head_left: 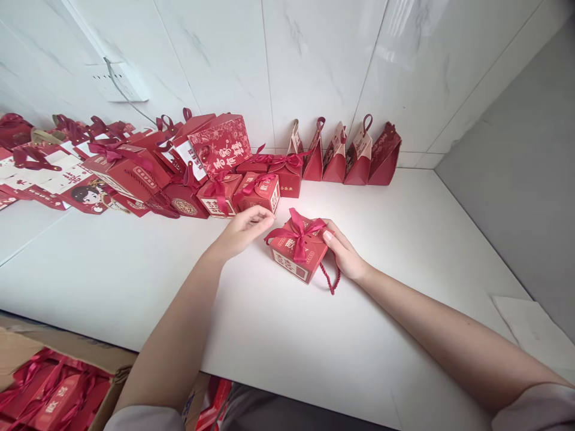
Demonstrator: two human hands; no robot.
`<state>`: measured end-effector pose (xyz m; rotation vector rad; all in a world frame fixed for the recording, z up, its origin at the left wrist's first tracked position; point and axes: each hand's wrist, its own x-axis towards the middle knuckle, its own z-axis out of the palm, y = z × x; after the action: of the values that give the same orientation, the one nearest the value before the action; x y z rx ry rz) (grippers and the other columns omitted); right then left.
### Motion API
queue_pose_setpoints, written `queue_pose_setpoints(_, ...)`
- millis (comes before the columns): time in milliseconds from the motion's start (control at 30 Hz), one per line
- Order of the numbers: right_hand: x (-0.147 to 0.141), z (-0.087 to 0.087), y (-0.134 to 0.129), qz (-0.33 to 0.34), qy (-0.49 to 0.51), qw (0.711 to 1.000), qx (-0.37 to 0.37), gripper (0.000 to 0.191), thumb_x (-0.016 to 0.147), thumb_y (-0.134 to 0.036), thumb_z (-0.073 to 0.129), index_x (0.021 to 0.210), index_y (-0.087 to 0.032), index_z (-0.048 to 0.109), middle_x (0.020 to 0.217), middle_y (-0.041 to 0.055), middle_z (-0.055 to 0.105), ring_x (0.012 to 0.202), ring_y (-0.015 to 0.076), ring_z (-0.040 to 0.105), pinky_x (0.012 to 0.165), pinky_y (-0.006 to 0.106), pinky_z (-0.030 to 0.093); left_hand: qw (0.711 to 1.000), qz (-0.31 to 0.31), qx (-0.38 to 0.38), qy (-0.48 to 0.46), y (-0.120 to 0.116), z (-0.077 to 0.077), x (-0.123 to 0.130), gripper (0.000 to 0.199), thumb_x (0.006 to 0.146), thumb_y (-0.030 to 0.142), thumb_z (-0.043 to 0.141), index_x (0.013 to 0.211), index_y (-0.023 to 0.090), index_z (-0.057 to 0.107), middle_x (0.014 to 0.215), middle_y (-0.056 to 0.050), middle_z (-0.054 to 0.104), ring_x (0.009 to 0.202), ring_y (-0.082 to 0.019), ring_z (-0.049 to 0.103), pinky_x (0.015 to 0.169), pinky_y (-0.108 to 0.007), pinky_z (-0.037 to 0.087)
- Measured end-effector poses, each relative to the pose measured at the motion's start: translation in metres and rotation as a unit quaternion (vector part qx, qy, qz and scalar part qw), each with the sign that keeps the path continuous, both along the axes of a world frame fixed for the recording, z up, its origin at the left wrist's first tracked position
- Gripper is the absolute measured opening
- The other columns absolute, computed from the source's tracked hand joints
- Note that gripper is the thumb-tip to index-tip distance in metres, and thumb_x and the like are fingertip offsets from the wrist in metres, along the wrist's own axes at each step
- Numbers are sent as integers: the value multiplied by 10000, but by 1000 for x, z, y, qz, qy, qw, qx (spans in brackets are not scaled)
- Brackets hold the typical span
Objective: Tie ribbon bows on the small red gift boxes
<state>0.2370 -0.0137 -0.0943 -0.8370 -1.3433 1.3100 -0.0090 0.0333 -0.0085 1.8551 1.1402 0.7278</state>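
Marbled tiles (314,60) back a white table (278,335), along whose far edge red packages (220,143) crowd the left side and five wedge-shaped ones (335,158) line up further right, with a carton (13,356) of ribboned boxes (58,398) down at the near left. Out toward the middle is a red box (291,263) with a bow (300,235) on top, grasped at its right side by the right hand (344,248), near a twisted cord (332,284). Across from it the left hand (247,227) hovers, released, its fingers loosely curled.
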Motion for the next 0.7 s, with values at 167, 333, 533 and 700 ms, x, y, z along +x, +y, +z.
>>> queue_pose_setpoints(167,0,0,0,0,4,1000,12,369,948,-554,504,1152,-251,553,1152,35,620,1052,216,582,949,366,461,998,-49,-49,7,-5,-11,13,355,845,521,640,821,184,531,771,38,492,652,-97,419,628,-241,332)
queue_pose_setpoints(333,0,1,1,-9,-15,1000,6,378,936,-590,492,1028,-240,597,965,22,623,901,212,584,874,359,468,993,-69,-90,-29,-6,-18,18,441,846,515,633,673,175,411,646,47,363,581,-91,350,562,-250,259)
queue_pose_setpoints(533,0,1,1,-14,-16,1000,3,392,922,-609,501,1007,-238,594,943,21,615,880,212,576,867,358,464,986,-74,-125,-82,-7,-11,16,394,833,428,670,653,176,425,593,53,378,534,-86,362,532,-246,262)
queue_pose_setpoints(700,0,0,1,-7,-10,1000,5,364,938,-582,493,1012,-239,590,944,18,608,870,202,572,854,348,461,984,-72,-125,-107,-6,-7,11,358,838,354,667,627,158,454,608,44,408,572,-86,368,573,-247,278)
